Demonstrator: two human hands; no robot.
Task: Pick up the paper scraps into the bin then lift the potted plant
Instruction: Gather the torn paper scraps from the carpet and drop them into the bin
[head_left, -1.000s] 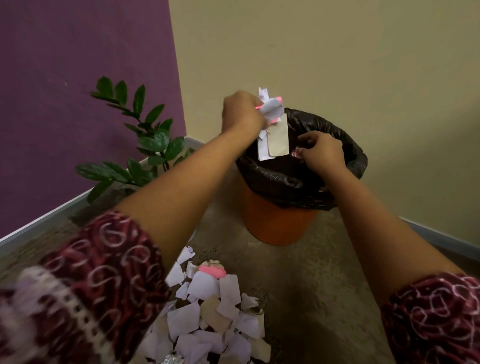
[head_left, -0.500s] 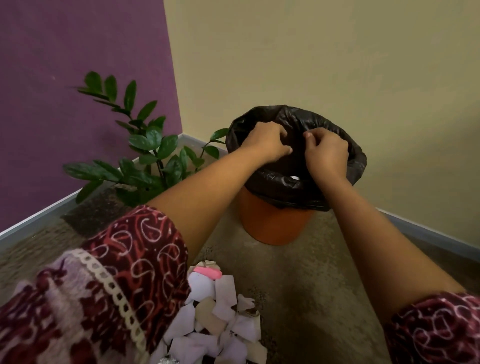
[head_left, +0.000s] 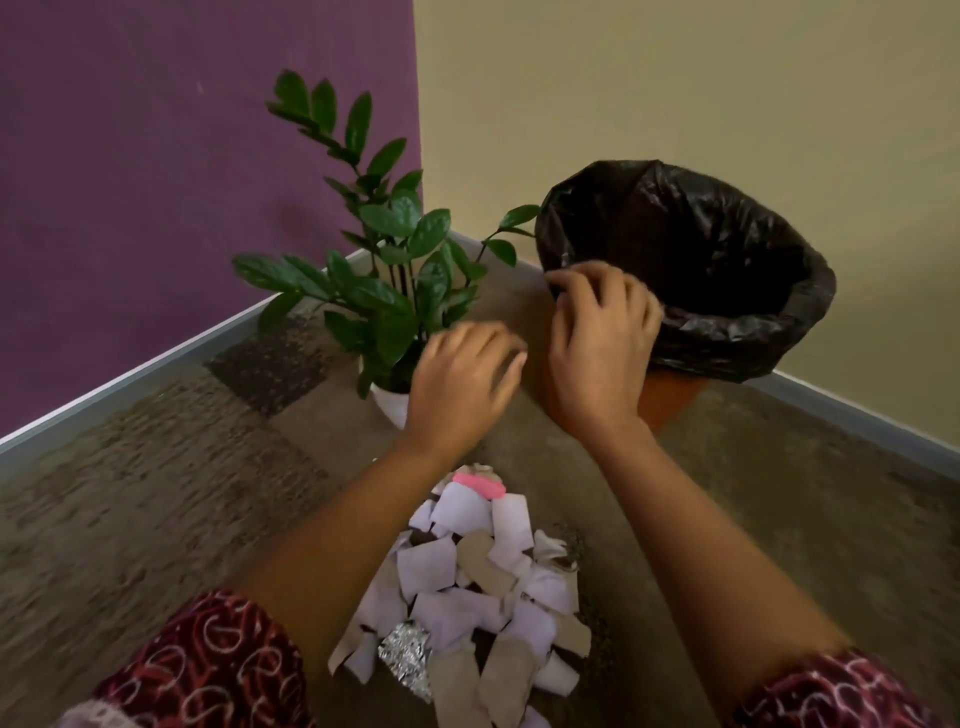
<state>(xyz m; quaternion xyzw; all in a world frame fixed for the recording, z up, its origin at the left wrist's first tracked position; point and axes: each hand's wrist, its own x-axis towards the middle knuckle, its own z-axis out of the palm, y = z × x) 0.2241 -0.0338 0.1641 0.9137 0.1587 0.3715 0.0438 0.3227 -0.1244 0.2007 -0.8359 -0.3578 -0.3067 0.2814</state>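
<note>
Black-lined bin (head_left: 727, 260) in corner (head_left: 418, 130), scraps (head_left: 452, 566) apart

The bin (head_left: 727, 338) is open from above, with its black liner folded over the rim. One leaf of the potted plant (head_left: 395, 291) reaches almost to the bin's left edge. The plant stands just left of the bin, in the corner where the purple wall (head_left: 156, 182) meets the beige wall (head_left: 675, 78), so its far and left sides are closed in. Its leaves spread over the white pot (head_left: 392, 405). Bare carpet (head_left: 156, 493) lies open to the left and right of the paper scraps (head_left: 467, 571). A free strip also runs between the scraps and the bin.
</note>
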